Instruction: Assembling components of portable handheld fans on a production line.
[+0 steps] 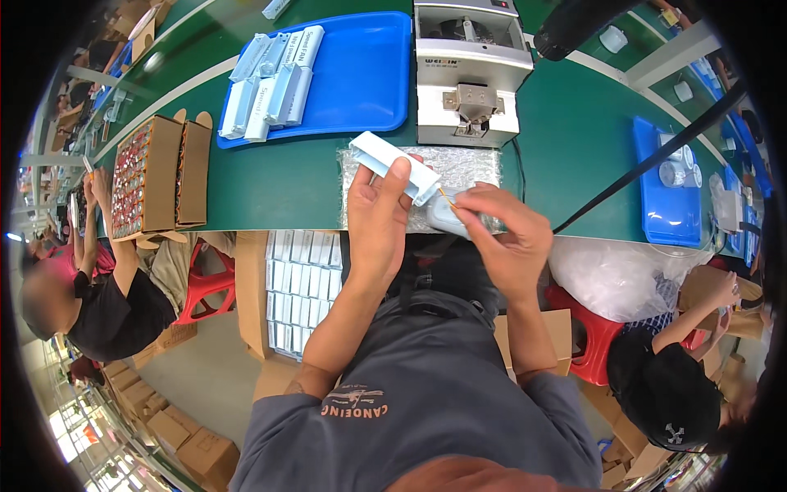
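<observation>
My left hand (pixel 379 205) is closed around a narrow pale blue and white carton (pixel 392 166), tilted down to the right, thumb on its upper face. My right hand (pixel 507 231) pinches a thin gold-coloured strip or cord (pixel 447 197) at the carton's lower right end; whether the strip joins the carton, I cannot tell. Just below lies a rounded pale blue object (pixel 443 216), partly hidden by my right fingers. It rests on a sheet of bubble wrap (pixel 488 168) at the table's front edge.
A blue tray (pixel 361 74) bears several similar cartons (pixel 277 82). Behind the bubble wrap stands a grey and white machine (pixel 469 74). An open cardboard box of small items (pixel 143 176) is at left, a blue tray (pixel 656 215) at right. People work on both sides.
</observation>
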Demonstrator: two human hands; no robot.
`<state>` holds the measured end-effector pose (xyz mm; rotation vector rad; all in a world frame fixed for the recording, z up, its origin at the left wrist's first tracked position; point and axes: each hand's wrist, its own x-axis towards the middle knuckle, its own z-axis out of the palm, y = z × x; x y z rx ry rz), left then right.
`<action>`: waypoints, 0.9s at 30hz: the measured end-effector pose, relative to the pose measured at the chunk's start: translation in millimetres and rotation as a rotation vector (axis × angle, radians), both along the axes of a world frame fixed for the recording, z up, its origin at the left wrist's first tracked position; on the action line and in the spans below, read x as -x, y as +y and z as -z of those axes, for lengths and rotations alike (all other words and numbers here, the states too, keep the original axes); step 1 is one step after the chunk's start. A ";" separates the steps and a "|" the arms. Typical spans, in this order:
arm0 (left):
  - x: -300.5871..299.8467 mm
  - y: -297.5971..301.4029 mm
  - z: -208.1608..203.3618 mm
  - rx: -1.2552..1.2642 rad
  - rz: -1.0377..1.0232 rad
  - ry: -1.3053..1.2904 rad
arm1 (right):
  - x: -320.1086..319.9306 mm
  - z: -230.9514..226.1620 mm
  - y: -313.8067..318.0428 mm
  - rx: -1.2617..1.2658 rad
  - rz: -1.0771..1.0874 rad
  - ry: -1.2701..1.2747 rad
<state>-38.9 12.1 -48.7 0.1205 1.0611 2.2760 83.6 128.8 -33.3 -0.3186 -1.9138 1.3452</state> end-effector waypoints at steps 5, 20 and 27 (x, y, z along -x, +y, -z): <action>0.9 1.7 -2.9 0.034 -0.080 0.092 | 12.4 4.0 -3.4 -0.056 -0.106 -0.026; -18.8 14.0 4.8 0.342 -0.133 0.683 | 8.6 5.4 10.7 0.165 -0.080 0.111; -25.9 15.2 5.6 0.554 -0.166 1.178 | 18.2 -9.5 30.2 0.049 -0.181 -0.152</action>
